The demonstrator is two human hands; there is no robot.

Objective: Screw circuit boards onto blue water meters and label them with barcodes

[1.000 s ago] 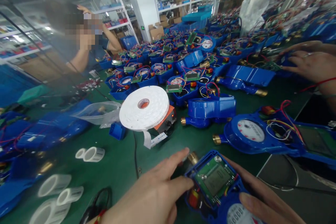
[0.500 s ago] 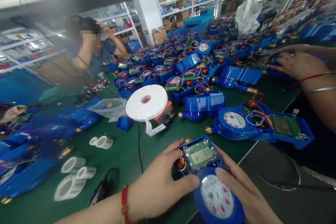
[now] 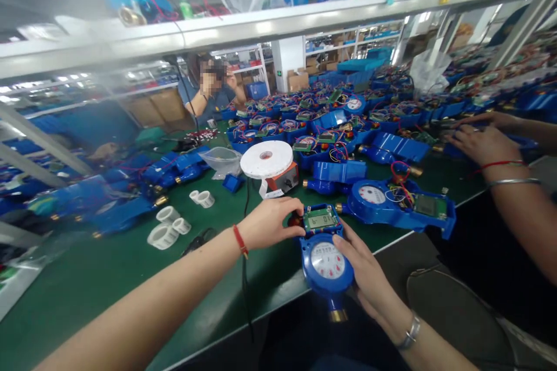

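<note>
Head view: my left hand (image 3: 272,223) pinches the blue meter (image 3: 327,261) by its screen (image 3: 321,221), my right hand (image 3: 369,271) cups its side, over the bench's (image 3: 130,284) near edge, probably so its numbers face me

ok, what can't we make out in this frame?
All head view:
Underside of the held meter: hidden by its own body and the right grip.
Blue workpiece at far right: mostly behind the co-worker's hand.
Fine print on the dial: too small.
Print on the white roll's tail: too small.
</note>
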